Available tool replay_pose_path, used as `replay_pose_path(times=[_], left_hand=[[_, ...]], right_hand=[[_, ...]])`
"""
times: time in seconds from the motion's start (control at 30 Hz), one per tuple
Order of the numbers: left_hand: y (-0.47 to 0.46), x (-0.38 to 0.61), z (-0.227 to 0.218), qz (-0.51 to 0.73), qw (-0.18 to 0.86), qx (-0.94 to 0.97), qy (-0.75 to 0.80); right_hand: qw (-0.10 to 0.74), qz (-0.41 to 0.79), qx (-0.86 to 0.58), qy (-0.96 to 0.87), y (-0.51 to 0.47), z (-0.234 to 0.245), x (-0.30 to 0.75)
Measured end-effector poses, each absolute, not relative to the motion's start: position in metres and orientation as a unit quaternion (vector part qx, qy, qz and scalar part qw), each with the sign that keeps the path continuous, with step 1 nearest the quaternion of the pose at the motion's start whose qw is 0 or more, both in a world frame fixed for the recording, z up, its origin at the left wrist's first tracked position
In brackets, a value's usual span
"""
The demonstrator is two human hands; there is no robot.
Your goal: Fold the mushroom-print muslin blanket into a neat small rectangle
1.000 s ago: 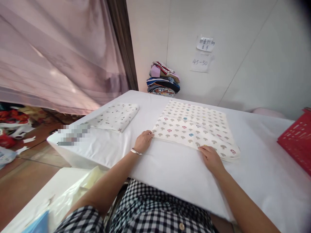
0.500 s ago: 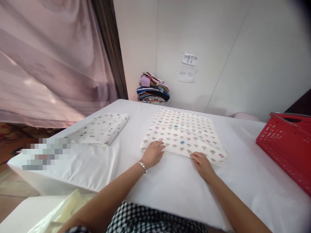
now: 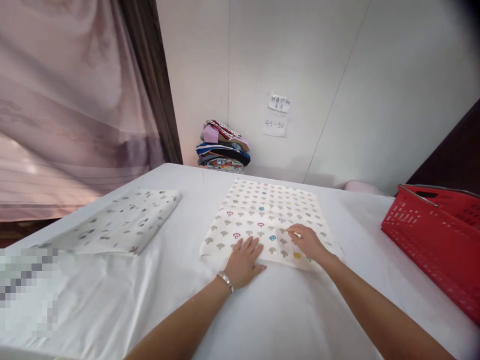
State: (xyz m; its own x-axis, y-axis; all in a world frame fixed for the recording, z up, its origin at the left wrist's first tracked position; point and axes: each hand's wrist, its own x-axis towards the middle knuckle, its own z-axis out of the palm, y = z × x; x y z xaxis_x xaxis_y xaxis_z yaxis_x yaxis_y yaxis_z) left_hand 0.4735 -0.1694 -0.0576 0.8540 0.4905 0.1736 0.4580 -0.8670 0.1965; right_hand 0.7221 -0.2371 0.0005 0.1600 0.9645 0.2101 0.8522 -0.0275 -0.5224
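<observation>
A cream cloth with a mushroom print (image 3: 249, 212) lies folded into a flat rectangle on the white-covered table (image 3: 180, 295). My left hand (image 3: 243, 262) rests flat on its near edge, fingers spread and pointing away from me. Over the right part of the cloth is my right hand (image 3: 308, 244), its fingers drawn together with the tips at the fabric in what looks like a pinch. Faint creases run through the cloth beside those fingertips. The cloth's near right corner is partly hidden behind my right wrist.
Another folded white cloth with a leaf-like print (image 3: 127, 220) lies to the left. A red plastic basket (image 3: 431, 240) stands at the right edge. Beyond the table is a stack of folded fabrics (image 3: 224, 147) against the wall, below two paper notes (image 3: 275, 125). A pink curtain (image 3: 71, 100) hangs at left.
My right hand has moved from the near edge inward onto the cloth. My left hand has flattened, its fingers spreading over the near edge. The camera view has shifted slightly.
</observation>
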Motion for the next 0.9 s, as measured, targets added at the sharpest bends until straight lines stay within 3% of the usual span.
replay_pose_path(times=[0.17, 0.4, 0.67, 0.9], left_hand=[[-0.166, 0.472, -0.060, 0.121, 0.079, 0.961, 0.235], [-0.167, 0.465, -0.057, 0.131, 0.059, 0.965, 0.220], [-0.155, 0.465, -0.078, 0.147, -0.050, 0.974, 0.168], [-0.155, 0.475, -0.103, 0.274, -0.163, 0.930, 0.181]], right_hand=[[0.142, 0.088, -0.784, -0.598, -0.159, 0.000, 0.751], [0.041, 0.130, -0.833, -0.537, -0.096, -0.022, 0.800], [-0.002, 0.143, -0.789, -0.597, -0.048, -0.024, 0.801], [0.000, 0.131, -0.829, -0.543, -0.007, -0.017, 0.792]])
